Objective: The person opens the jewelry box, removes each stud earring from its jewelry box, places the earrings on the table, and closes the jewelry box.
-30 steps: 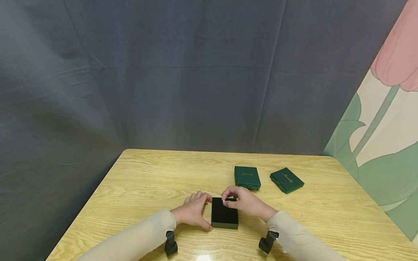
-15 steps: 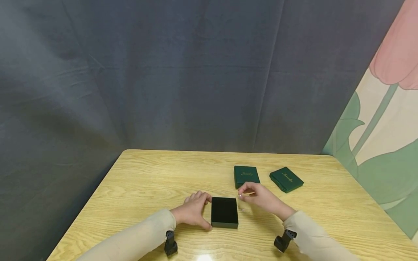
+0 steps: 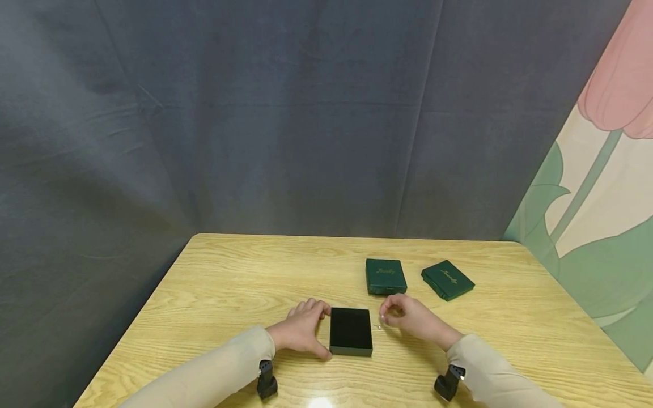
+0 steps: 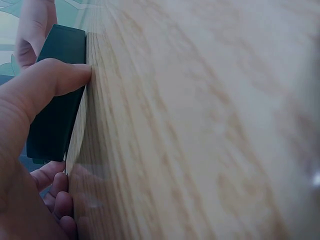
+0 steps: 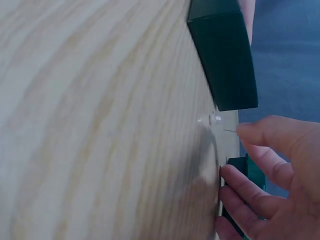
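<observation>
A green jewelry box [image 3: 351, 351] with a black inside lies uncovered on the table. My left hand [image 3: 301, 330] holds its left side, thumb at the near corner and fingers at the far one; in the left wrist view the thumb [image 4: 72, 75] presses the green wall. Just right of the box, my right hand [image 3: 415, 322] is low over the table. Its thumb and index pinch a small earring, mostly hidden, whose thin post [image 5: 229, 131] sticks out in the right wrist view. Close by, a tiny shiny earring [image 5: 215, 119] lies on the table beside the box.
Behind the right hand sits a green box [image 3: 386, 276] with gold "Jewelry" lettering. Farther right lies another green lettered piece [image 3: 448, 280], turned at an angle. A dark curtain [image 3: 306, 141] hangs behind the wooden table [image 3: 245, 272].
My right hand has moved from above the box out to its right side and then lower, with the earring still pinched. The small piece beside the box came into sight. My left hand stayed put.
</observation>
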Action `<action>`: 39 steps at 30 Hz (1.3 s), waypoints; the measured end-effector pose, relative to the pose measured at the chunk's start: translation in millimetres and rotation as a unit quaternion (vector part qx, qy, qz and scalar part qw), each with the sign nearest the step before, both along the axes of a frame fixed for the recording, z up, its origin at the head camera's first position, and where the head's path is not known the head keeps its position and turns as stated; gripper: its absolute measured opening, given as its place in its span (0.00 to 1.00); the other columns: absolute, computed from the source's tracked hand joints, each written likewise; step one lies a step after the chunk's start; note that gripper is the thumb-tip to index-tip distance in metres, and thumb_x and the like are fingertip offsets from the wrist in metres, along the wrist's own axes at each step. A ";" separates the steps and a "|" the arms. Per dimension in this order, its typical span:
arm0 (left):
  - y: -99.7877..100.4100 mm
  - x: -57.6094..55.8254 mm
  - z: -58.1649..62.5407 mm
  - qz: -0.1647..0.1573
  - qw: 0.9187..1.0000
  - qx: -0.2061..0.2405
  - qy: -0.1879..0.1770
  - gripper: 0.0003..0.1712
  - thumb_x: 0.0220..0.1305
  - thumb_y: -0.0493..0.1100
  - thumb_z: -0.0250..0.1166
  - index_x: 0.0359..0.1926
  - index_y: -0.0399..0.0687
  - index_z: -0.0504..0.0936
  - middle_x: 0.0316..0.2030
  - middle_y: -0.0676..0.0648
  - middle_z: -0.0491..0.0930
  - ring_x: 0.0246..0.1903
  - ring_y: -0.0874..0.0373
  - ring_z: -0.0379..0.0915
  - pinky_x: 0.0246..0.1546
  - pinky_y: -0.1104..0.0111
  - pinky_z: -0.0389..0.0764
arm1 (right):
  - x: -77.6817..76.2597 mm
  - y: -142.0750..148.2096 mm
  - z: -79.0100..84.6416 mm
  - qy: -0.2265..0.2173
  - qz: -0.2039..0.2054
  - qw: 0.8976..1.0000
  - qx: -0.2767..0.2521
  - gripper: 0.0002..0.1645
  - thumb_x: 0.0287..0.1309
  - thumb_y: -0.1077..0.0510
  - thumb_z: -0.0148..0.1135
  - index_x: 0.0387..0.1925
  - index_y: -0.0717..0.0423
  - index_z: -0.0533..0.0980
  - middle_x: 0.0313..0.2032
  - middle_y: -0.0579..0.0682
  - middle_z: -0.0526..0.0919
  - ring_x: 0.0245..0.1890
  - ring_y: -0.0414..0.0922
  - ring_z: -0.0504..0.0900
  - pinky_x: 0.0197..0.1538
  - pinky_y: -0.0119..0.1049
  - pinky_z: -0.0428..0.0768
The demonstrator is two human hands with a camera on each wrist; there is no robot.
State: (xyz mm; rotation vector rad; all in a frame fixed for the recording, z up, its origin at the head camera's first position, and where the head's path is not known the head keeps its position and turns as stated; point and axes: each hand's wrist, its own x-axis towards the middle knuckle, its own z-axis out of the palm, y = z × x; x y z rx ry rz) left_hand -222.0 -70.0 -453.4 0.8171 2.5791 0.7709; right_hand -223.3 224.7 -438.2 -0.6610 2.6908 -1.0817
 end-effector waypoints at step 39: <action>-0.4 -0.3 -1.0 0.001 1.000 -0.003 0.000 0.42 0.41 0.58 0.76 0.56 0.58 0.65 0.45 0.56 0.63 0.42 0.61 0.55 0.48 0.63 0.58 | 1.9 -7.6 -5.6 0.051 -0.012 0.994 0.092 0.10 0.51 0.65 0.69 0.27 0.47 0.77 0.38 0.45 0.73 0.42 0.44 0.71 0.46 0.45 0.72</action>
